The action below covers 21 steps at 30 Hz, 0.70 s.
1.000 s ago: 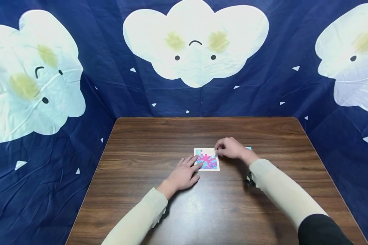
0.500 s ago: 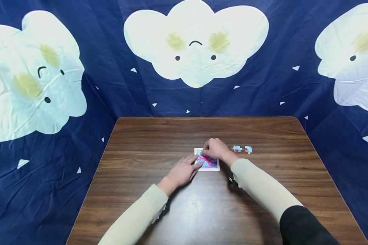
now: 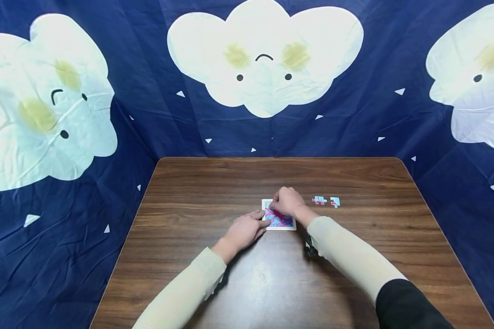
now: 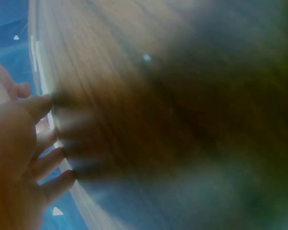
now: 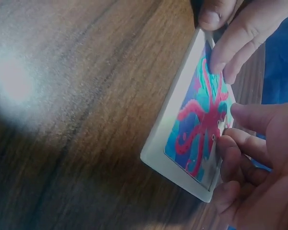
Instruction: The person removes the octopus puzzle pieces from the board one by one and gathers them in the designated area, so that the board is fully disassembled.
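A square jigsaw puzzle with a white frame lies on the wooden table; its picture is a pink octopus on blue and purple. My left hand rests its extended fingers on the frame's left side. From above, my right hand reaches over the puzzle's top edge, thumb and index finger pinching a small puzzle piece that they mostly cover. In the right wrist view those fingertips are right at the octopus's head. The left wrist view shows the left hand at the frame, blurred.
Two loose puzzle pieces, one nearer and one farther right, lie to the right of the right hand. The table has a back edge against a navy curtain with white clouds.
My right hand has moved left from beside the frame to over the puzzle's top edge, uncovering the two loose pieces. In the last half second it barely moves. The left hand stays on the frame.
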{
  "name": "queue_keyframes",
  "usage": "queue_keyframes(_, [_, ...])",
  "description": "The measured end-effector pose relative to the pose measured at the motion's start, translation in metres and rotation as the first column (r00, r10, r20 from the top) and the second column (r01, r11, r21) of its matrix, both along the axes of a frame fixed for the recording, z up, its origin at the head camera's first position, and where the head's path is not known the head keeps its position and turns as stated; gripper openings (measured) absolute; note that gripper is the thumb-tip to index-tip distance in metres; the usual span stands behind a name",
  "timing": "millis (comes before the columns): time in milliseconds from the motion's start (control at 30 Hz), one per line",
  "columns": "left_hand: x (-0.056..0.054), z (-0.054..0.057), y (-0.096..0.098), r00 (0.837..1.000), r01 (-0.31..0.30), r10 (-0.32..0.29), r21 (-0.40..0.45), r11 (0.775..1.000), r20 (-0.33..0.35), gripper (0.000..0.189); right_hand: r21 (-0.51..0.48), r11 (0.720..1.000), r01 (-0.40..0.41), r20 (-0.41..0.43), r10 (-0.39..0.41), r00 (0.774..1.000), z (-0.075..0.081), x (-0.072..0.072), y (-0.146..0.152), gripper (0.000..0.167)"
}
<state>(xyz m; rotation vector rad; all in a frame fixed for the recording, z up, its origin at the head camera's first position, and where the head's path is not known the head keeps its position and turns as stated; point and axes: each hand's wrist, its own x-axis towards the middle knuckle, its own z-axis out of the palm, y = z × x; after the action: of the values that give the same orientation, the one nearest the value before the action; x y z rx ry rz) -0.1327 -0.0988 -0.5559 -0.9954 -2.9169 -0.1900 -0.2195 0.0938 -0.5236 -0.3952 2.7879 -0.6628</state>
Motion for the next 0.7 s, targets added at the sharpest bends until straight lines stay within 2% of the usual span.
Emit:
queue_keyframes(300, [-0.0005,0.0005,0.001,1.0,-0.012,0.012,0.015,1.0,-0.016,0.03,-0.062,0.997,0.036,0.03,-0.034,0.999,-0.0094,-0.0039,0.0034,0.011])
queue_keyframes(700, [0.0005,0.0022,0.0016,1.0,-0.015,0.015,0.03,0.999,-0.012,0.029,-0.094,0.993,0.069,0.012,-0.068,0.998,-0.0065,-0.0021,0.0023,0.007])
